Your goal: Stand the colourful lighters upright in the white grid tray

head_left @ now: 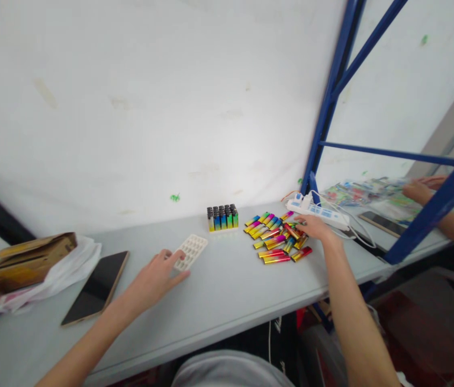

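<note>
My left hand (161, 275) grips the near left edge of a small white tray (192, 250) with rows of holes, index finger over it and thumb at its near corner. At the right, my right hand (314, 227) reaches into a loose pile of shiny, multicoloured lighter sleeves (272, 240). Its fingers are bent down together at one sleeve on the pile's right side; the fingertips are partly hidden. Between the hands, farther back, a block of upright lighters (222, 217) with black tops stands in rows on a white base.
A dark phone (96, 287) lies left of my left arm, beside a white plastic bag (63, 269) and an open cardboard box (29, 260). A white power strip (318, 210) with cables is behind my right hand. Blue shelf posts (327, 102) rise at right; another person's hands (422, 191) work beyond.
</note>
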`<state>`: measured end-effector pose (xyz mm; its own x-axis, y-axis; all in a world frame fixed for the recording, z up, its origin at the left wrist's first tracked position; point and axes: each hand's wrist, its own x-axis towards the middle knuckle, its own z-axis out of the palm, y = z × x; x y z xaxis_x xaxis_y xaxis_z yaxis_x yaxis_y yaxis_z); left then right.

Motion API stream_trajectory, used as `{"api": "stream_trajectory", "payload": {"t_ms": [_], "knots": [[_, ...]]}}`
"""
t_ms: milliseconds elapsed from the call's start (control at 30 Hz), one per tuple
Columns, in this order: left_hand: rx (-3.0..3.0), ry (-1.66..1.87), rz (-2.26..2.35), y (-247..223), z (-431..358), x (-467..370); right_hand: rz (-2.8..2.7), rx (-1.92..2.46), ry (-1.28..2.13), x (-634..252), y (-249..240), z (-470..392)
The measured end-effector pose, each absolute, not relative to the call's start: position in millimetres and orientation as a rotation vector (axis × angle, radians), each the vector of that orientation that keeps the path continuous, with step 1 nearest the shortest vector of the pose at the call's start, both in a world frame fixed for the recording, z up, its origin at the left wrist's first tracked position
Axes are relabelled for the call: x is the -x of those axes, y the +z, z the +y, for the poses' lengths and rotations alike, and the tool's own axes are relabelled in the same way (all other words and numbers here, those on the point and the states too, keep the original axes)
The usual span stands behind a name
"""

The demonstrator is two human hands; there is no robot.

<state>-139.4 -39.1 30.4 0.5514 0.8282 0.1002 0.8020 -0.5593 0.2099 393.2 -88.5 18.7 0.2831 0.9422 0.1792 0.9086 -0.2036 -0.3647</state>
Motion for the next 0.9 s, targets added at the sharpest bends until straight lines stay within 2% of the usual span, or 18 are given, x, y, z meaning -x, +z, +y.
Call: {"api": "stream_trajectory", "payload": {"t_ms": [300, 533, 733, 900], "knots": [[-2.68, 0.211, 0.749, 56.5, -42.8, 90.6, -1.681, 2.265, 0.219, -380.4, 20.0, -88.4], [-2.732, 0.387, 0.742, 34.6, -10.5, 69.1, -1.521, 2.242, 0.027, -377.6, 23.5, -88.5], [-2.649, 0.56, 0.835, 9.7, -11.8, 72.2, -1.524, 1.781, 0.108, -347.7, 47.2, -86.4], [-2.584, 0.613, 0.824, 4.2, -11.9, 70.9, -1.404, 1.352, 0.46, -285.6, 68.3, -80.4]]}}
